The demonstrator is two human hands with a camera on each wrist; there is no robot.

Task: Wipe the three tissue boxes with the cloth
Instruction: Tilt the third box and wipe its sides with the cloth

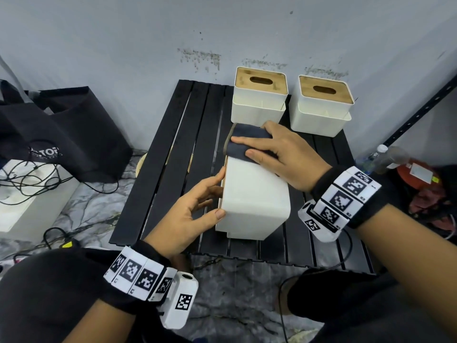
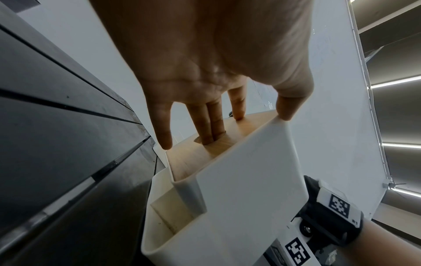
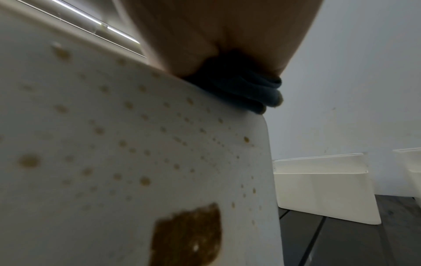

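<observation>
A white tissue box lies on its side on the black slatted table. My left hand holds its left end, with the thumb on the upper face and the fingers on the wooden lid. My right hand presses a folded dark blue cloth flat on the box's far end. The right wrist view shows the cloth under the palm. The box's side has brown spots and a brown smear. Two more white boxes stand upright at the back.
A grey wall rises right behind the table. A black bag and a white box with cables lie to the left. On the right are a clear bottle, a red item and a slanted metal shelf post.
</observation>
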